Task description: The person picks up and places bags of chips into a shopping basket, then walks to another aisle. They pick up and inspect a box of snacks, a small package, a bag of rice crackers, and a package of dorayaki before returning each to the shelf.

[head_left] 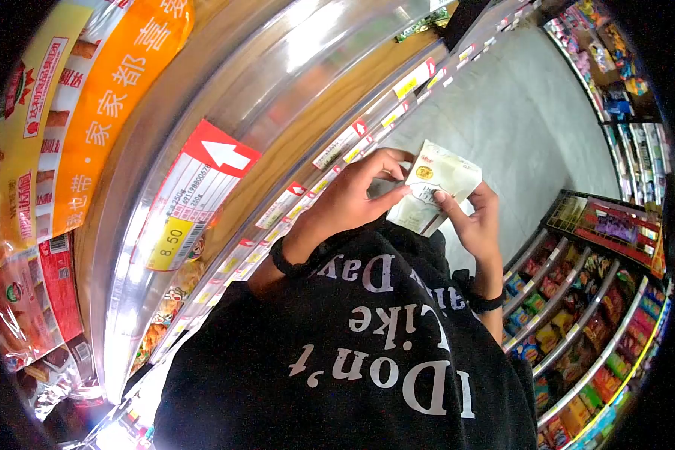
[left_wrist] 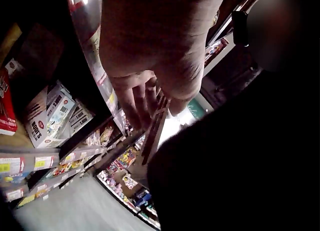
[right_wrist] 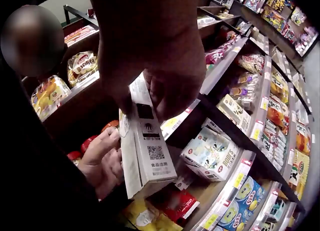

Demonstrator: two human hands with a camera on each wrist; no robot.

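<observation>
A small cream-coloured carton (head_left: 446,174) with a round gold mark is held up before the chest in the head view. My left hand (head_left: 364,187) grips its left edge, thumb at the front edge. On the right side my right hand (head_left: 478,221) holds it with the thumb on the front face and the fingers behind. The right wrist view shows the carton (right_wrist: 152,153) from its narrow side, with a QR code and printed text. There the left fingers (right_wrist: 102,158) touch its left side. In the left wrist view the left hand (left_wrist: 150,45) hides much of the carton.
Close on the left is a shelf with a clear plastic rail, a price tag (head_left: 195,195) and an orange snack bag (head_left: 124,97). White boxes (right_wrist: 212,153) stand on a shelf. Packed snack racks (head_left: 577,322) are at the right, beyond the grey floor (head_left: 532,105).
</observation>
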